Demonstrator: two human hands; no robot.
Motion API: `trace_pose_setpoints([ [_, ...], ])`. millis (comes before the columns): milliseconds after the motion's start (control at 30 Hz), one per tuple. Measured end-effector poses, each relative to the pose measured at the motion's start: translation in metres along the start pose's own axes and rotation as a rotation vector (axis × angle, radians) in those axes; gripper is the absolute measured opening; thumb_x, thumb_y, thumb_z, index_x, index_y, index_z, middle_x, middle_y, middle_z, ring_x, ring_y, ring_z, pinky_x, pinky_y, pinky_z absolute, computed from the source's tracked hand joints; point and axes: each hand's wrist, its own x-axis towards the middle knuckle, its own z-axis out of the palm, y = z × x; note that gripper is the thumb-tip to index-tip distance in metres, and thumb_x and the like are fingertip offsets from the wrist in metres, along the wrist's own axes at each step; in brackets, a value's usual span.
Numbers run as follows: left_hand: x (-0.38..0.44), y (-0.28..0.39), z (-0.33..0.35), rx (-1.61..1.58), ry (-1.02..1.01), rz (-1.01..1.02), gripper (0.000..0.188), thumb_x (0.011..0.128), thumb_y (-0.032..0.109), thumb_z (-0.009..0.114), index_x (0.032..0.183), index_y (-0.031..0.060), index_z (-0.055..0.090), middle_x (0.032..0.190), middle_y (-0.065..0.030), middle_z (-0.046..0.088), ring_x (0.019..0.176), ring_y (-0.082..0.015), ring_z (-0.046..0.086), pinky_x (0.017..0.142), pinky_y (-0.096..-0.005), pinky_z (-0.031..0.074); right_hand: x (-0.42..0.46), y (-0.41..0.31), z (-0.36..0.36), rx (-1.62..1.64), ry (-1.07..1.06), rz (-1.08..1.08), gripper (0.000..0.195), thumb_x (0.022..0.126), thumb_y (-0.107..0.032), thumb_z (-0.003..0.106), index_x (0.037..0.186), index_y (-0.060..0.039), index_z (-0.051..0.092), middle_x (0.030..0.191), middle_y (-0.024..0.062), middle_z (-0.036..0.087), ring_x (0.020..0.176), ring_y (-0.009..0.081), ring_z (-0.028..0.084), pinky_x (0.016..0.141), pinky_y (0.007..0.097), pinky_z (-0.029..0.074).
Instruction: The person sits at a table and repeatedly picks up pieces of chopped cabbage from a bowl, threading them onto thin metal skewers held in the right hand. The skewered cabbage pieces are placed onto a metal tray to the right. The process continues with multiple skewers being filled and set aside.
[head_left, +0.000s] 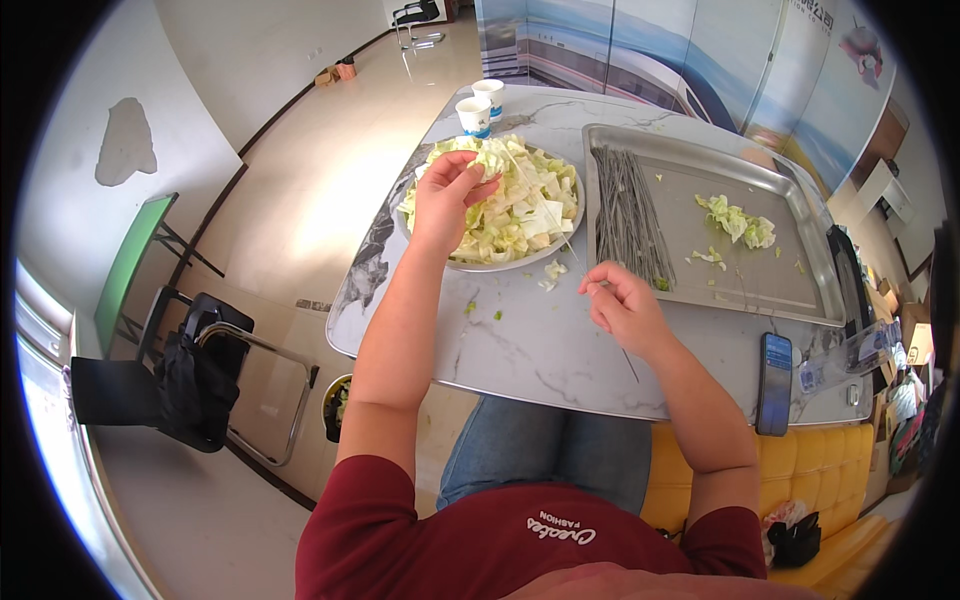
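My left hand is over a round dish heaped with cut cabbage leaves. Between its thumb and fingers is a pale green cabbage piece. Lower and to the right, my right hand grips a thin metal skewer, which slants up and left towards that piece. Whether its tip pierces the leaf, I cannot tell. The skewer's other end sticks out below my right hand. Beyond that hand lies a bundle of metal skewers in a steel tray.
Cabbage on skewers lies inside the tray at right. Two paper cups stand behind the dish. A smartphone and a clear plastic container are at the table's right front. Leaf scraps dot the marble-patterned tabletop.
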Motion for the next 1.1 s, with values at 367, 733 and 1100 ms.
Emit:
trace_pose_setpoints([
  [367,-0.004,-0.001,0.007,0.287,0.136,0.274,0.016,0.087,-0.001,0.063,0.103,-0.0032,0.061,0.097,-0.0072,0.063,0.084,-0.0158,0.067,0.074,-0.0246,0.057,-0.007,-0.013,0.003,-0.083,-0.088,0.061,0.004,0.095,-0.008,0.048,0.095,-0.0063,0.050,0.059,-0.0060,0.040,0.051,0.0032,0.033,0.046,0.0222,0.027],
  [733,-0.010,-0.009,0.012,0.626,0.243,0.440,0.017,0.085,0.002,0.068,0.100,-0.0031,0.063,0.089,-0.0080,0.068,0.081,-0.0132,0.068,0.072,-0.0229,0.055,-0.007,-0.010,0.007,-0.112,-0.063,0.068,0.005,0.096,-0.009,0.047,0.095,-0.0053,0.050,0.058,-0.0041,0.043,0.049,0.0043,0.035,0.045,0.0231,0.028],
  [1100,-0.024,-0.016,0.023,0.640,-0.129,0.362,0.014,0.083,0.001,0.070,0.096,0.0009,0.067,0.087,-0.0058,0.069,0.078,-0.0118,0.068,0.071,-0.0229,0.055,-0.002,-0.007,-0.004,-0.012,-0.029,0.010,0.008,0.097,-0.012,0.046,0.098,-0.0050,0.050,0.056,-0.0023,0.043,0.047,0.0049,0.037,0.044,0.0231,0.029],
])
